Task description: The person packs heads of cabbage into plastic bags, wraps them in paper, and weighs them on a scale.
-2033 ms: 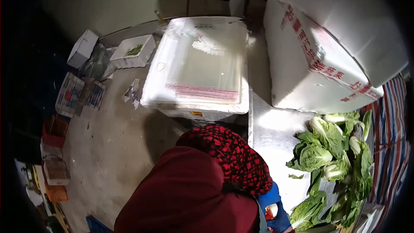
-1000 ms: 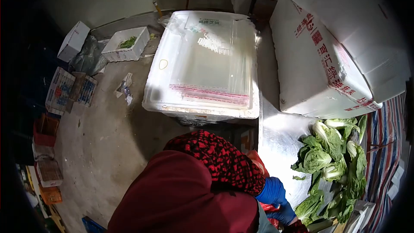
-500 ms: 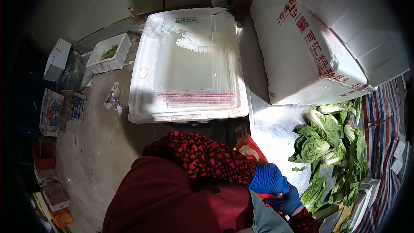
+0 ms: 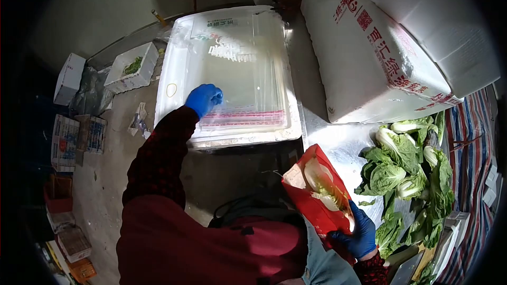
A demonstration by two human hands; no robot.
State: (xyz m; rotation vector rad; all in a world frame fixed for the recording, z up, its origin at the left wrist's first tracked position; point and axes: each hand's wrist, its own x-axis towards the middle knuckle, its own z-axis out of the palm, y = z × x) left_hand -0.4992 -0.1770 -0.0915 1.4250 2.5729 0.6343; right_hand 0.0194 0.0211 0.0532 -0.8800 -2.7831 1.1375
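Note:
My left hand (image 4: 204, 100), in a blue glove, is over the lower left part of a stack of clear plastic bags (image 4: 240, 87) with pink strips. Its fingers are curled together, and whatever is between them is too small to make out. The stack lies in a white foam lid (image 4: 171, 111). Low on the right, my gloved right hand (image 4: 362, 234) grips the side of a red bag (image 4: 311, 208). The bag's mouth gapes, showing pale and yellowish leafy vegetable inside.
Several leafy cabbages (image 4: 393, 171) lie on the metal surface to the right, beside a striped cloth (image 4: 467, 153). A big white foam box (image 4: 354, 74) with red print stands behind them. On the floor at left are a foam box of greens (image 4: 119, 76) and plastic crates (image 4: 64, 142).
My left hand has left the red bag and moved up and left to the stack of clear bags. The red bag has come into fuller view in my right hand.

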